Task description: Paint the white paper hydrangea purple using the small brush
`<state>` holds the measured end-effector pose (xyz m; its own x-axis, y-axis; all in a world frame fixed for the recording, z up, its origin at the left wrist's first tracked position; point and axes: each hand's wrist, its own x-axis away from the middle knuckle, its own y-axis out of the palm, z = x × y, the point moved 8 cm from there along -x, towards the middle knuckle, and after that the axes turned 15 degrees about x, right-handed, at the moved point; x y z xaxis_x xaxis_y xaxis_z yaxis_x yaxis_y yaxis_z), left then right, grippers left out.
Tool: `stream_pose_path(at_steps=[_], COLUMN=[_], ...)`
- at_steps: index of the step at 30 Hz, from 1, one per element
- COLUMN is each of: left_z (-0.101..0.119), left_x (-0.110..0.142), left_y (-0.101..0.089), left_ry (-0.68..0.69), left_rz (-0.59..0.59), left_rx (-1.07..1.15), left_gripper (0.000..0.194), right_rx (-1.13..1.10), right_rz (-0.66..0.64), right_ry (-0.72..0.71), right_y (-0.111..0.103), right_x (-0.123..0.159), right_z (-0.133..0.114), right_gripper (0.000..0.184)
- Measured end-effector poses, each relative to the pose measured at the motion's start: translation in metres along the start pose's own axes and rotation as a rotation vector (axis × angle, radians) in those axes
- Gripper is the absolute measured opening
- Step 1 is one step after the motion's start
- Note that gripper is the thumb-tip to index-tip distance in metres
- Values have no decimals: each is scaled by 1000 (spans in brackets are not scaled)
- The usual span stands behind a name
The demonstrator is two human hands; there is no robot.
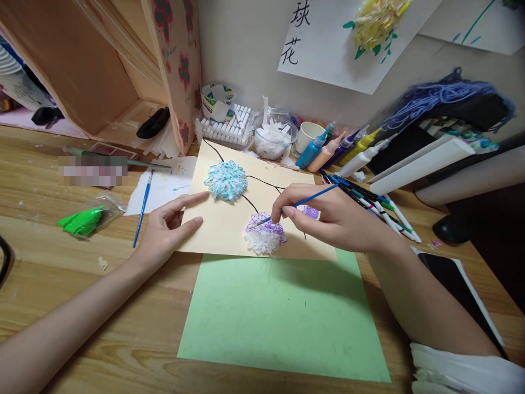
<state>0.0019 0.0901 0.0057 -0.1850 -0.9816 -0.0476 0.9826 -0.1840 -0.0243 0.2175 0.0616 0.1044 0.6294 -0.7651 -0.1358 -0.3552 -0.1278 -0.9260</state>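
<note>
A purple-and-white paper flower (262, 242) sits on a cream card (217, 230), touched by a brush (319, 193) pinched in the right hand's (334, 216) fingers. The left hand's (164, 232) spread fingers rest on the card. Green paper (283, 317) extends below, on the wooden table (102, 339); behind stands a pale wall (246, 38).

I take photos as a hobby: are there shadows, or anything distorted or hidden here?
Head view: a soft shadow darkens the upper right of the green sheet, below the right hand; head view: the peach box at left leans, perhaps from wide-lens stretch; head view: a pixelated block hides something on the table at left.
</note>
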Motion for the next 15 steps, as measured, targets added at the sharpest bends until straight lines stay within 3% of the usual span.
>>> stream_pose_path(at_steps=[8, 13, 15], left_z=[2, 0, 1], left_x=[0, 0, 0], left_y=[2, 0, 1], left_ry=[22, -8, -7], left_rz=[-8, 6, 6], left_rx=[42, 17, 18], left_gripper=[37, 39, 39], right_rx=[-88, -32, 101], right_rz=[50, 217, 262], right_ry=[-11, 87, 218], right_y=[-7, -41, -56], right_x=[1, 17, 27], right_z=[-1, 20, 40], right_gripper=[21, 23, 23])
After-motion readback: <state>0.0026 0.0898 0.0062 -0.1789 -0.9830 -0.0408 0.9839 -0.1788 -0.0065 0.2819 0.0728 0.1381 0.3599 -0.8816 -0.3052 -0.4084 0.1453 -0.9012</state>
